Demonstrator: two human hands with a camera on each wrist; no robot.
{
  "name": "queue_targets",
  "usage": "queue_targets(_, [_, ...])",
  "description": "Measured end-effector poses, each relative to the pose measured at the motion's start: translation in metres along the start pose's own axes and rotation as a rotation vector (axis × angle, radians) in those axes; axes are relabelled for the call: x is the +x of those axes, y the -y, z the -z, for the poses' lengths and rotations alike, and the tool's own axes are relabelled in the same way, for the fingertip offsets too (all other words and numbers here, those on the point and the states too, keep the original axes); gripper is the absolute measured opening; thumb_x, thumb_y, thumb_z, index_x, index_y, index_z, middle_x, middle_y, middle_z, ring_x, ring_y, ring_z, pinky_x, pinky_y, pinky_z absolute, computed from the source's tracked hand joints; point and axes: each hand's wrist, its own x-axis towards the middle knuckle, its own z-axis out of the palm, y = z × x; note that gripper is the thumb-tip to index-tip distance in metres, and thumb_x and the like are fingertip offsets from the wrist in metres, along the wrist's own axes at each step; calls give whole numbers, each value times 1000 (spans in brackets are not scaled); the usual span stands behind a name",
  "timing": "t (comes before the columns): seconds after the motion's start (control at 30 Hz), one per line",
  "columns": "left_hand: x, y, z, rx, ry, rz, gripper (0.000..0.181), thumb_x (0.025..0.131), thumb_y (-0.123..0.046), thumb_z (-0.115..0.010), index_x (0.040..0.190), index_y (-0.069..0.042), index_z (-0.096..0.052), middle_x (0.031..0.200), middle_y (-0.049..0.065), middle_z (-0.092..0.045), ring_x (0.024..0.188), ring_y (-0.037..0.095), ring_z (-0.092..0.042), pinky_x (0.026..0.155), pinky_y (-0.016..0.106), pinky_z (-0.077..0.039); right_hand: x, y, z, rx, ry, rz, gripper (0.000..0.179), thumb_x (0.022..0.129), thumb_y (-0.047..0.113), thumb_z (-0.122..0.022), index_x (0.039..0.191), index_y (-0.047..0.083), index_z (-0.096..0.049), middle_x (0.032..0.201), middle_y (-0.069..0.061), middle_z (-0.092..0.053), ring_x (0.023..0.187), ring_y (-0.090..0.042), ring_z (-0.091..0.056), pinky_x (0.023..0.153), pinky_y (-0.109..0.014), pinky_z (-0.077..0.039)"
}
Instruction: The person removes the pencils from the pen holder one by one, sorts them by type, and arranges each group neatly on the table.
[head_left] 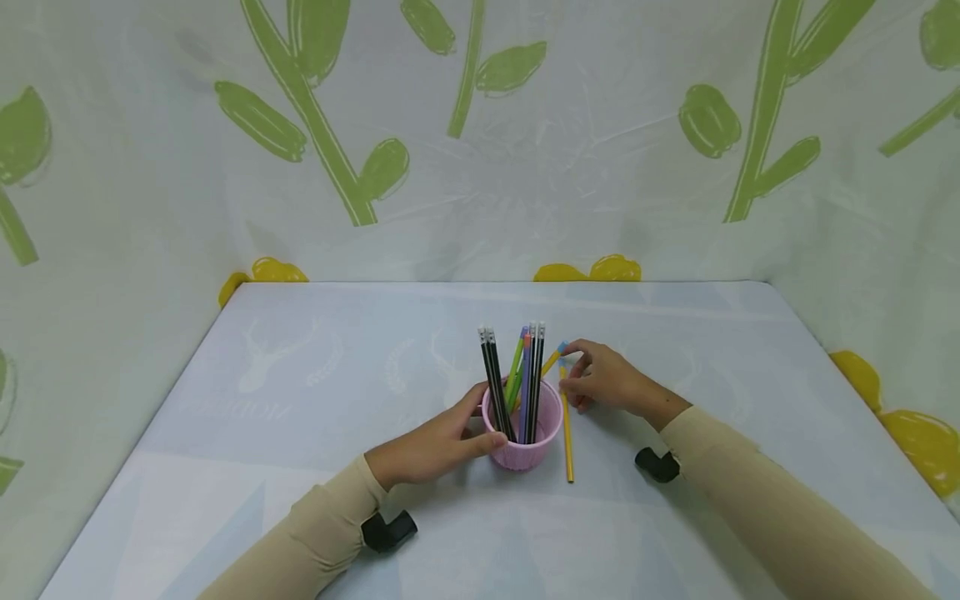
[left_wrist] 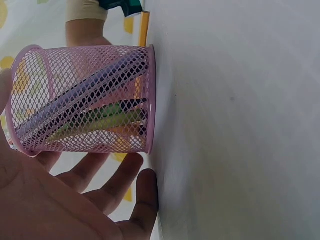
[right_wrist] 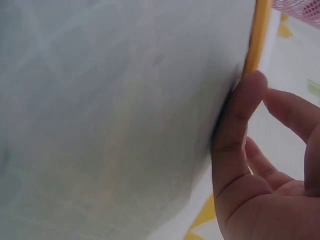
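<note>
1. Your left grip (head_left: 438, 450) holds the pink mesh cup (head_left: 519, 457) from its left side, thumb at the near rim and fingers round the wall. The cup stands upright on the table (head_left: 300, 400).
2. Inside it, black-striped pencils (head_left: 495, 387) lean in two groups, left and right, with a green pencil (head_left: 514, 371) and a purple pencil (head_left: 525, 387) between them.
3. A leaning yellow pencil (head_left: 552, 362) slants up past the right-hand group, its blue end close to your right index finger; whether they touch, you cannot tell.
4. The lying yellow pencil (head_left: 567, 442) is just right of the cup. Its long axis runs nearly straight away from you, blue end far, plain end near.
5. Your right grip (head_left: 609, 379) is the nearer hand, with that pencil at its left; the cup stands between it and your left. Thumb and finger appear to pinch it toward the blue end, leaving most of its length reaching back toward you.
</note>
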Motion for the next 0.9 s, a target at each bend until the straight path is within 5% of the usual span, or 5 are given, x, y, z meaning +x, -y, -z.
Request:
queue_targets(0.4, [-1, 1, 0, -18, 13, 13, 70, 98, -57, -53, 154, -48, -11, 159, -5, -37, 143, 19, -44, 115, 44, -38, -30, 19, -3, 42, -210, 258, 31, 100, 17, -61, 128, 4, -58, 104, -17, -64, 74, -26, -69, 68, -38, -58])
queue_targets(0.9, [-3, 0, 0, -6, 3, 36, 72, 99, -54, -55, 155, -48, -9, 158, -7, -37, 142, 17, -43, 113, 41, -40, -65, 40, -7, 180, -434, 474, 16, 100, 11, -60, 115, 6, -64, 99, -13, -63, 77, -12, -68, 67, -27, -59])
